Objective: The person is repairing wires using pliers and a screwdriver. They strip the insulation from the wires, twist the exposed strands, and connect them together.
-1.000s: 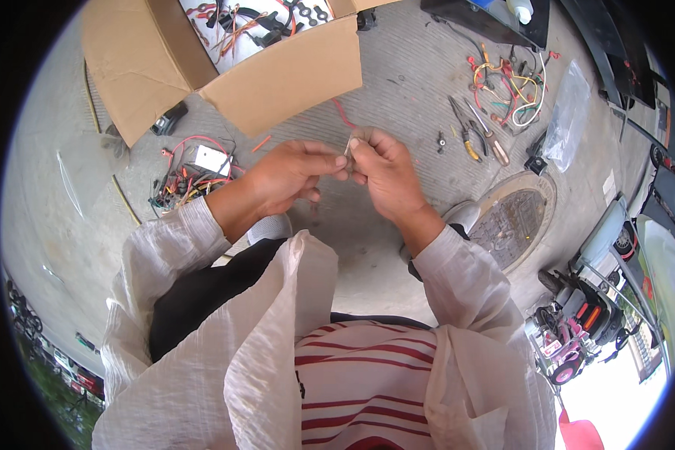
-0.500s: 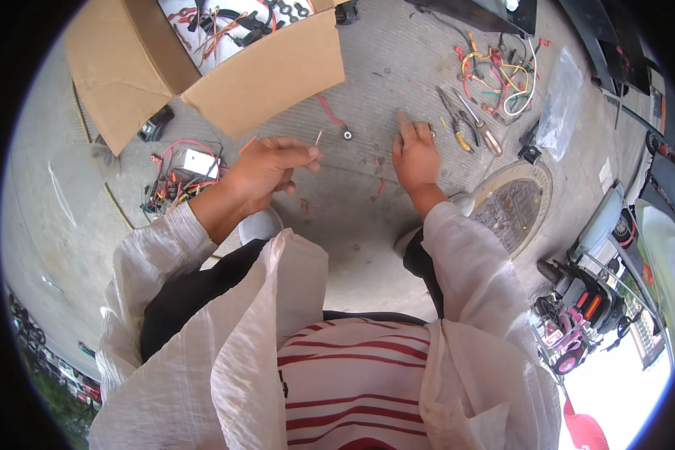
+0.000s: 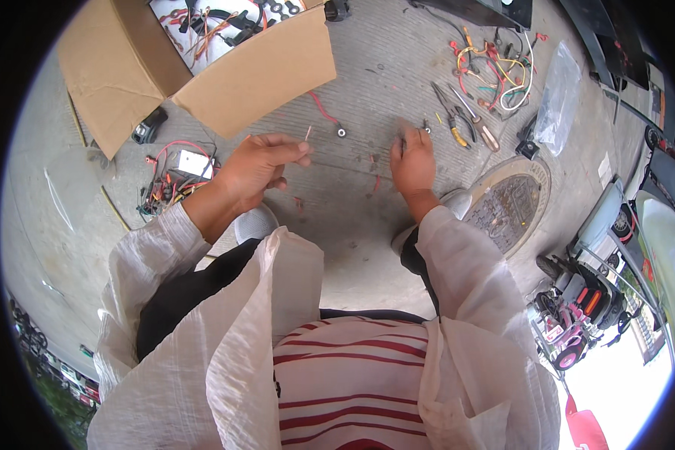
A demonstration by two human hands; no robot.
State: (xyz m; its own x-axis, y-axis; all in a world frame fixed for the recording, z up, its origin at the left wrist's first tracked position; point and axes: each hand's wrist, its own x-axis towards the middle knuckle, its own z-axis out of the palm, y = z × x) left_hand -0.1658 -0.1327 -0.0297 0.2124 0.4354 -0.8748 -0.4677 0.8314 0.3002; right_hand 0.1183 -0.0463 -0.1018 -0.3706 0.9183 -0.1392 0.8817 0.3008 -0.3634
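Observation:
My left hand (image 3: 266,165) pinches a thin, pale wire-like piece (image 3: 307,134) upright between thumb and finger. A short red lead with a ring terminal (image 3: 340,132) lies on the concrete just beyond it. My right hand (image 3: 412,165) is lower over the ground to the right, its fingers bent and partly blurred, near a small metal piece (image 3: 426,124). Beside it lie yellow-handled pliers (image 3: 457,136), a second pair of pliers (image 3: 442,101) and a screwdriver (image 3: 490,139). Whether the right fingertips hold anything cannot be seen.
An open cardboard box (image 3: 251,82) of parts sits at upper left. A wire tangle with a white item (image 3: 195,163) lies left, another tangle (image 3: 495,67) upper right. A clear plastic bag (image 3: 555,97) and a round manhole cover (image 3: 502,206) are right. A pink-and-black scooter (image 3: 577,315) stands beyond.
My hands, joined around a small piece a second ago, have separated. The left still pinches it. The right has moved rightward toward the tools, uncovering the red lead's ring end. The whole view has shifted slightly.

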